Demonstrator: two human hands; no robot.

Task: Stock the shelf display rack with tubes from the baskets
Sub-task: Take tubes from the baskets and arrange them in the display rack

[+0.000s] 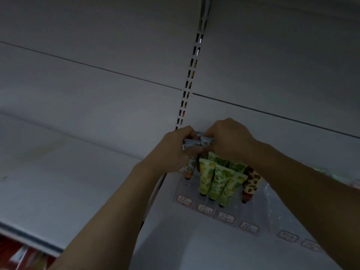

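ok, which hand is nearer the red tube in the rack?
Right. The right hand is just above the red tube; the left hand is farther left, past the green tubes. Both grip pale tubes.

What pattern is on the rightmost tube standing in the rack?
The rightmost tube is dark red with pale cream blotches, best seen in the head view.

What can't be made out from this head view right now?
Head view only:
- Count of held tubes: hidden by fingers of left hand and right hand.
- Print on labels: too small, blurred.
- Right part of display rack: behind right forearm.
- Baskets: outside the frame.
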